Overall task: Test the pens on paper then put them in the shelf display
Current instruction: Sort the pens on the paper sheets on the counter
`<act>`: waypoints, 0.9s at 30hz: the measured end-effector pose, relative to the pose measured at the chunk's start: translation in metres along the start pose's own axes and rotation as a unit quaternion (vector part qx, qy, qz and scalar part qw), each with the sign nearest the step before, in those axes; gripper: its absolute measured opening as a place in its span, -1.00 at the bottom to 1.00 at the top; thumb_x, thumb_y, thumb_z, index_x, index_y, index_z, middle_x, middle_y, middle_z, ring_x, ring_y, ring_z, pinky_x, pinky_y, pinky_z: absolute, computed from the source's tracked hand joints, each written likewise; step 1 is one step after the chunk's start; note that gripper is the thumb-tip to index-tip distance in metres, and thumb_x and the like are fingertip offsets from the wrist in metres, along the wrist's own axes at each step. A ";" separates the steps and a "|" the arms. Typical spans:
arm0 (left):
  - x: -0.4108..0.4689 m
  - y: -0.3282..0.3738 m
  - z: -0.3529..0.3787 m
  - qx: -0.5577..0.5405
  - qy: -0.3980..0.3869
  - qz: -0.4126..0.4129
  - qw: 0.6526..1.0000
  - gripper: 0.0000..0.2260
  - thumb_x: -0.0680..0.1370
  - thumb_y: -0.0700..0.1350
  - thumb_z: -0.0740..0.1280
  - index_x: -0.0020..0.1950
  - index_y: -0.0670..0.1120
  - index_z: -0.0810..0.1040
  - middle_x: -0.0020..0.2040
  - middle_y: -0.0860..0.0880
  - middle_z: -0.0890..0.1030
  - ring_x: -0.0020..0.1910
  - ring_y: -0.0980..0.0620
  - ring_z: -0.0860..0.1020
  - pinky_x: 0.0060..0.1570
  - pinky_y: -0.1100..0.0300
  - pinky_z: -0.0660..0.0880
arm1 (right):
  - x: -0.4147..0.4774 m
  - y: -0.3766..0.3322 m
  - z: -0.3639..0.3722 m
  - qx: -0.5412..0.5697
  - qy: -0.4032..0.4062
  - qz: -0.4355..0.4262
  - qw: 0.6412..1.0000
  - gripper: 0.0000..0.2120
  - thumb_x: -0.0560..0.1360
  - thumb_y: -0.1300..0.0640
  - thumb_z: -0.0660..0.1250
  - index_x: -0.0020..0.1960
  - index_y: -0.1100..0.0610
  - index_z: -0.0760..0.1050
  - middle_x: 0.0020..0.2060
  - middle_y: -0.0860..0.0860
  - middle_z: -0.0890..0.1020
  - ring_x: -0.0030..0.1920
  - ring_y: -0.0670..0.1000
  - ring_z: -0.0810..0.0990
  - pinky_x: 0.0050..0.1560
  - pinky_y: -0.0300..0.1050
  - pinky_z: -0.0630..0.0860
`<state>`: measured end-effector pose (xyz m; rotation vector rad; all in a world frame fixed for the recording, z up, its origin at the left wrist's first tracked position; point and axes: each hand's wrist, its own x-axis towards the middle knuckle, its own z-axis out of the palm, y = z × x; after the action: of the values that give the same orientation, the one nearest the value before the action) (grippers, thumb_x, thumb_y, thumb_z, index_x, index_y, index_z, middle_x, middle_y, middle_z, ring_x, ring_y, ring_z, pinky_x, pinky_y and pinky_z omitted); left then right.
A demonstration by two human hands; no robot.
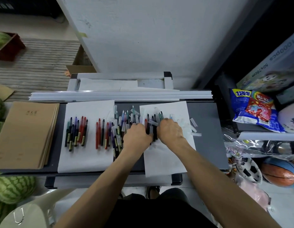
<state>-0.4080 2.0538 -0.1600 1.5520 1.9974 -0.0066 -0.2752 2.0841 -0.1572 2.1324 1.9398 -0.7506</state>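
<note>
While two rows of pens (pixel 77 130) lie on the left sheet (pixel 87 160), centre-left, the left hand (pixel 137 134) and right hand (pixel 170 130) clasp a bunch of dark pens (pixel 151 129) over the right sheet (pixel 164 162), mid-frame. A loose pile (pixel 120 127) between the sheets awaits; shelving seems not begun.

Left hand (pixel 137 135) and right hand (pixel 170 130) partly hide the dark pens (pixel 153 132) between them — I cannot tell either grip; clear caps (pixel 195 129) blur; basketball (pixel 279 175) cut off at right.
</note>
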 end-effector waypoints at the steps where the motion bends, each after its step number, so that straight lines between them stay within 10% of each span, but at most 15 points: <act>1: 0.000 0.001 0.001 -0.003 0.001 -0.004 1.000 -0.61 0.54 0.11 0.46 -0.26 -0.05 0.34 -0.08 -0.13 0.57 -0.13 -0.20 0.61 -0.24 0.04 0.52 | -0.002 0.003 -0.002 0.029 -0.002 0.004 1.000 -0.79 0.66 0.16 0.19 0.07 0.21 0.58 0.07 0.17 0.64 0.08 0.24 0.65 -0.11 -0.06 0.43; 7: 0.002 0.007 0.004 -0.019 0.004 -0.017 1.000 -0.57 0.52 0.22 0.47 -0.27 -0.08 0.45 -0.20 -0.09 0.61 -0.24 -0.15 0.61 -0.30 0.07 0.55 | -0.016 0.031 -0.011 0.242 -0.022 0.057 0.968 -0.64 0.54 -0.09 0.08 -0.17 0.19 0.40 -0.08 0.19 0.58 -0.05 0.29 0.56 0.02 0.08 0.55; 11: 0.003 0.012 0.003 -0.001 -0.004 -0.029 1.000 -0.44 0.41 0.41 0.49 -0.28 -0.07 0.45 -0.21 -0.09 0.61 -0.24 -0.13 0.63 -0.33 0.09 0.49 | -0.012 0.037 -0.006 0.320 -0.040 0.055 0.945 -0.72 0.66 0.12 0.12 0.11 0.27 0.54 -0.02 0.24 0.66 -0.01 0.26 0.66 0.04 0.20 0.64; 27: -0.001 0.019 0.007 0.004 -0.022 -0.047 0.999 -0.53 0.36 0.23 0.62 -0.16 -0.10 0.52 -0.22 -0.05 0.61 -0.25 -0.08 0.61 -0.34 0.08 0.54 | 0.000 0.035 0.013 0.175 0.029 0.053 0.983 -0.66 0.49 -0.16 0.44 -0.14 0.11 0.47 -0.20 0.05 0.55 -0.14 0.18 0.59 -0.15 0.00 0.61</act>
<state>-0.3877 2.0567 -0.1585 1.4483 2.0358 -0.0864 -0.2449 2.0732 -0.1751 2.4586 1.8126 -1.0892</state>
